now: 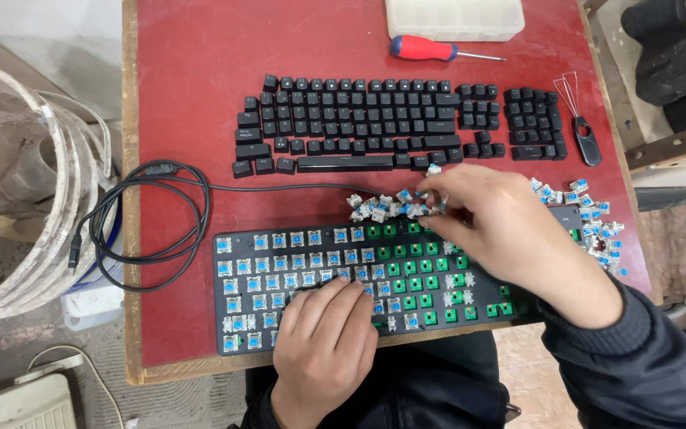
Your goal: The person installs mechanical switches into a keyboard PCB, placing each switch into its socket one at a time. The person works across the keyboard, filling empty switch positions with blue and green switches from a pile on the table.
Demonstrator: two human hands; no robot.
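A black keyboard frame [279, 274] lies at the near edge of a red table [192, 95], its left part filled with blue switches, its middle showing bare green sockets. My left hand [325, 342] rests flat on the frame's lower middle, fingers pressing on the switches there. My right hand [502, 230] reaches over the frame's top edge into a pile of loose blue switches [383, 208], fingertips pinching among them. Whether it holds one I cannot tell. Removed black keycaps [351, 119] are laid out in keyboard order further back.
More loose switches [593, 218] lie at the right edge. A wire keycap puller [583, 135] sits beside the keycaps. A red-handled screwdriver [430, 50] and a clear plastic box [454, 16] are at the back. A coiled black cable [148, 230] lies left, beside a white bucket [17, 191].
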